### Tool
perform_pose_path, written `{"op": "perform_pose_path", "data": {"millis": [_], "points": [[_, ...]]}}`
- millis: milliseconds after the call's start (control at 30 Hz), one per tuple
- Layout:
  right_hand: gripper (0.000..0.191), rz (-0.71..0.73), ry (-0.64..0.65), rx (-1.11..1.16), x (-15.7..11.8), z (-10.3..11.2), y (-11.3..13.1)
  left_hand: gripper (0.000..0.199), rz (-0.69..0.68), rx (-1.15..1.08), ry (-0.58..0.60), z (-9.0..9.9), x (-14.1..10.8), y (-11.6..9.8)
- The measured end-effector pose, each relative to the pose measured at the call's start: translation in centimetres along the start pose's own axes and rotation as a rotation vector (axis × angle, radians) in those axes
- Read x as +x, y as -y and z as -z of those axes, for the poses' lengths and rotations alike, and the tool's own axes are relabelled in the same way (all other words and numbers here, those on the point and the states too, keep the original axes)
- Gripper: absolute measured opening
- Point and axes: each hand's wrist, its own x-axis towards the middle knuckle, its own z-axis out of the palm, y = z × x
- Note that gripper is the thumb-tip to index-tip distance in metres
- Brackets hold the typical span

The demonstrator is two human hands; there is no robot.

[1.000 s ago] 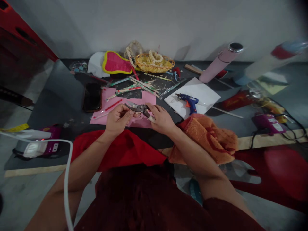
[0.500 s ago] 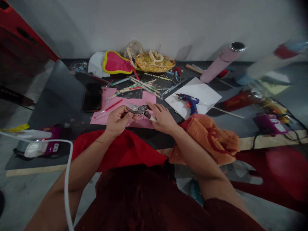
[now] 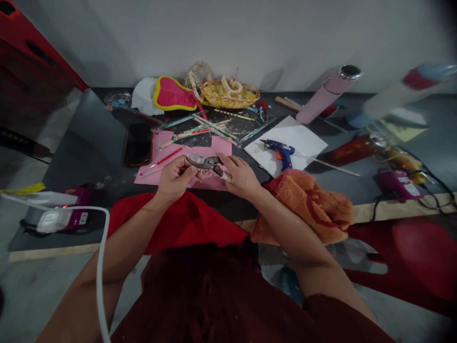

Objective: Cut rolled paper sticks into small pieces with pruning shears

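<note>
In the head view my right hand [image 3: 243, 177] is closed round the handles of a pair of pruning shears [image 3: 210, 163], whose blades point left. My left hand [image 3: 177, 178] is pinched at the blade end; small pale bits show by its fingertips, but what it grips is mostly hidden. Both hands are over a pink sheet [image 3: 150, 175], on which a red stick [image 3: 169, 156] lies. Behind the shears several patterned paper sticks [image 3: 203, 128] lie crossed in a loose pile.
A blue glue gun [image 3: 282, 151] lies on a white board [image 3: 307, 138] at right, beside an orange towel [image 3: 310, 205]. A phone [image 3: 138, 145] is at left. A yellow basket [image 3: 228, 99], a pink flask [image 3: 326, 95] and a red jar [image 3: 348, 150] stand farther back.
Almost nothing differs. Both hands and the shears hold the same place over the pink sheet; the camera view has shifted very slightly.
</note>
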Motion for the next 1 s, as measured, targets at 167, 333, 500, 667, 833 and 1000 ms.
{"op": "perform_pose_path", "data": {"millis": [167,333,500,667,833,1000], "points": [[0.059,-0.017,-0.008,-0.001,-0.08,0.06,0.41,0.027,0.001,0.001,-0.02,-0.07,-0.05,-0.25],[0.059,-0.015,-0.017,0.007,0.05,0.02,0.31,0.024,-0.046,0.038,-0.04,-0.34,-0.08,-0.63],[0.067,-0.022,-0.024,-0.014,0.26,-0.19,-0.23,0.022,-0.067,0.098,-0.104,-0.42,-0.04,-0.73],[0.073,0.0,0.012,-0.029,0.3,-0.17,-0.55,0.02,-0.07,0.109,-0.089,-0.35,-0.04,-0.44],[0.073,0.016,0.034,-0.017,0.19,0.16,-0.37,0.018,-0.07,0.085,-0.067,-0.2,-0.1,-0.44],[0.073,0.016,0.016,-0.007,0.22,0.05,-0.43,0.019,-0.047,0.08,-0.038,0.04,-0.05,-0.28]]}}
